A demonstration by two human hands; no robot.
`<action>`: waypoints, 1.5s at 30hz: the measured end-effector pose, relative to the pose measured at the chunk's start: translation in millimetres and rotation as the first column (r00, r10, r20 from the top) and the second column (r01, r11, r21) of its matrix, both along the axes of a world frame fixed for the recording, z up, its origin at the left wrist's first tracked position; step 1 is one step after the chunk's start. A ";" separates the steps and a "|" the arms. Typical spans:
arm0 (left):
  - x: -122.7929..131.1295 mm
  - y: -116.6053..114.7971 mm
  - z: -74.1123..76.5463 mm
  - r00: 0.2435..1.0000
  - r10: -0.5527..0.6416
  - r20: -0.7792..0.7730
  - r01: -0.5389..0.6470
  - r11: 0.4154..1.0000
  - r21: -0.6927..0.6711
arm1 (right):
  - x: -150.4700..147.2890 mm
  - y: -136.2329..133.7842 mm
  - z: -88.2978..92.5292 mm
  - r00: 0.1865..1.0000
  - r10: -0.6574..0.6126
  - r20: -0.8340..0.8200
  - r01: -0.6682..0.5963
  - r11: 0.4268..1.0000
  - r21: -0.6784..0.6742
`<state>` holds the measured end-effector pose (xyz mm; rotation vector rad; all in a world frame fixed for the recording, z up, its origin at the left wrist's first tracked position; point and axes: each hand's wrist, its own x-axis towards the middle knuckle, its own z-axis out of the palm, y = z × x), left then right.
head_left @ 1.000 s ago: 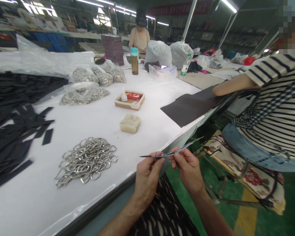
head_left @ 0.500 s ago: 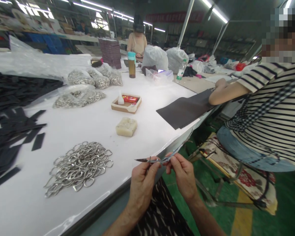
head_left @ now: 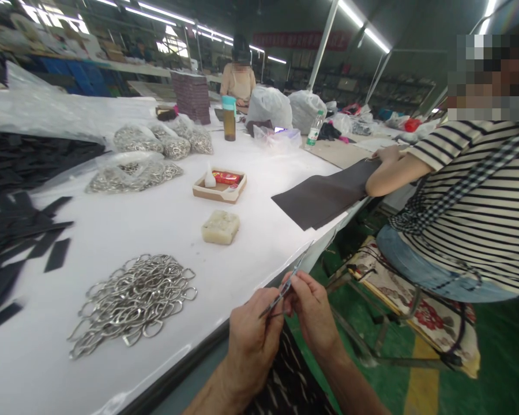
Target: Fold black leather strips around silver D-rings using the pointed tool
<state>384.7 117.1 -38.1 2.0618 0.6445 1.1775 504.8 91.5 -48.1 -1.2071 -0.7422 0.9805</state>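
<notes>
Just past the table's front edge, my two hands meet around a narrow dark strip [head_left: 294,271] with a pale bluish edge. My left hand [head_left: 253,334] pinches its nearer part between thumb and curled fingers. My right hand [head_left: 311,308] closes on it a little farther along, fingertips almost touching the left ones. The strip slants up to the right; its exact kind is unclear, and the fingers hide its middle. On the white tabletop to the left lies a heap of silvery D-shaped metal rings [head_left: 140,297]. Beyond my hands sits a yellowish wax-like block [head_left: 220,227].
A shallow tray [head_left: 216,197] holds a small white bottle [head_left: 210,177] and a red packet. Black strips [head_left: 21,230] cover the left side. Bags of rings [head_left: 134,173] lie behind. At right, a person in a striped shirt [head_left: 471,190] sits by dark sheets [head_left: 320,199].
The strip has turned from nearly level to steeply slanted, its near end swinging down toward me. My left hand has rolled over, and my right hand has shifted slightly left. Both still grip the strip.
</notes>
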 end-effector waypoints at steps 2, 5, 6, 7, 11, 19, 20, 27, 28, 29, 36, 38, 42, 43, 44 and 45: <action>-1.6 -0.8 0.9 0.999 0.017 -0.031 -0.014 0.997 0.074 | -0.7 1.6 0.4 1.000 -0.002 0.016 0.003 1.000 -0.018; -3.0 -1.2 -0.6 0.998 0.028 -0.053 -0.017 0.979 0.201 | -0.8 1.5 4.6 0.999 0.000 0.047 0.002 0.999 -0.046; -3.0 -1.1 -1.4 0.998 0.029 -0.055 -0.015 0.969 0.246 | -0.8 1.1 6.7 0.998 0.000 0.056 0.003 0.999 -0.053; -2.7 -1.0 -2.2 0.998 0.031 -0.052 -0.014 0.956 0.293 | -0.9 0.6 9.0 0.998 0.001 0.068 0.004 0.998 -0.062; 0.3 -1.2 -3.3 0.996 0.075 -0.048 -0.047 0.900 0.433 | -1.6 -0.1 16.4 0.990 -0.004 0.139 0.022 0.992 -0.122; 1.6 -3.6 -2.5 0.995 0.088 -0.055 -0.056 0.901 0.430 | -0.3 -0.2 16.5 0.976 0.003 0.220 0.027 0.991 -0.134; 0.6 -3.2 -2.5 0.996 0.080 -0.049 -0.053 0.910 0.412 | -0.1 -0.2 16.4 0.976 0.004 0.219 0.024 0.992 -0.124; -6.0 -1.7 0.8 0.999 0.023 -0.036 -0.018 0.991 0.133 | 0.3 -3.7 17.4 0.977 0.053 0.206 -0.046 0.998 -0.041; -6.2 -1.8 1.6 0.999 0.030 -0.025 -0.028 0.995 0.099 | 0.3 -4.6 17.5 0.975 0.060 0.213 -0.054 0.998 -0.033; -6.2 -1.8 2.3 0.999 0.038 -0.017 -0.037 0.997 0.068 | 0.3 -5.3 17.5 0.973 0.062 0.224 -0.058 0.998 -0.027; -4.6 0.1 -2.5 1.000 0.024 0.014 -0.024 1.000 -0.014 | 1.5 -6.0 13.1 0.953 0.066 0.297 -0.054 0.997 -0.046; -4.9 1.6 -5.1 1.000 0.021 0.014 -0.021 1.000 0.004 | 1.9 -6.1 12.0 0.947 0.075 0.313 -0.062 0.997 -0.053; -5.5 5.7 -8.1 1.000 0.008 0.000 -0.008 0.996 0.086 | 2.6 -4.5 10.3 0.955 0.070 0.288 -0.047 0.995 -0.085; -5.4 6.7 -8.7 1.000 0.010 0.002 -0.010 0.996 0.090 | 2.7 -3.5 9.4 0.959 0.068 0.275 -0.045 0.995 -0.089; -5.3 7.5 -9.4 1.000 0.013 0.009 -0.014 0.997 0.080 | 2.6 -2.4 8.1 0.963 0.069 0.261 -0.047 0.995 -0.090; -5.3 7.9 -10.2 1.000 0.014 0.014 -0.015 0.998 0.056 | 2.2 -1.2 6.4 0.967 0.071 0.244 -0.052 0.995 -0.086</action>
